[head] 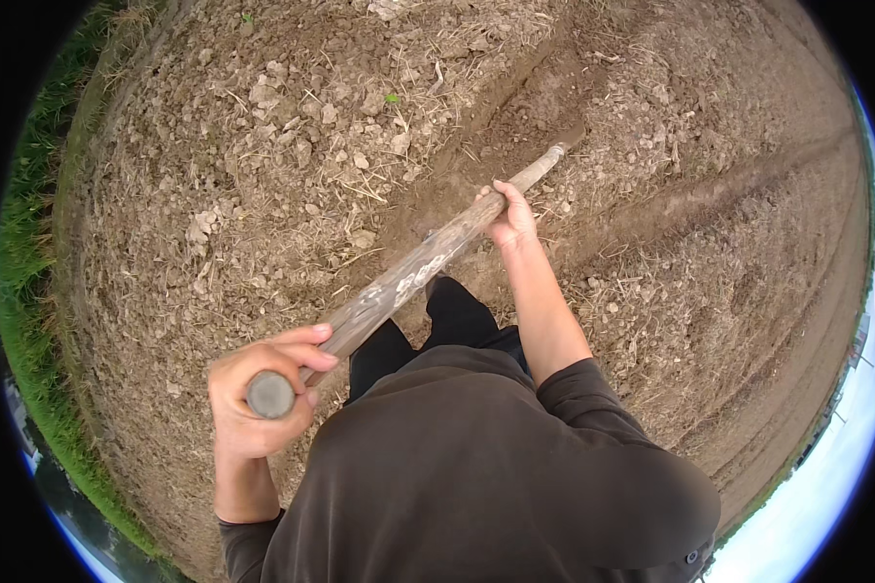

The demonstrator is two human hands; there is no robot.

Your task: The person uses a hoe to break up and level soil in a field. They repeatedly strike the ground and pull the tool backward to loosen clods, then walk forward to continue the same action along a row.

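Observation:
A long wooden tool handle (415, 270), worn and marked with pale patches, slants across my front from lower left to upper right. Around its thick upper end my left hand (266, 386) is closed, with the round butt showing. Farther down the shaft my right hand (512, 218) grips it, thumb along the wood. At the far end is a soil-coloured tool head (572, 136), low at the ground beside a shallow furrow (529, 109). Its shape is too small and blurred to tell, so I cannot name the tool exactly.
Dry, cloddy soil (284, 167) with bits of straw surrounds my feet. A second furrow (700, 197) runs off to the right. Green grass (25, 255) borders the field on the left. A small green leaf (391, 98) lies among the clods ahead.

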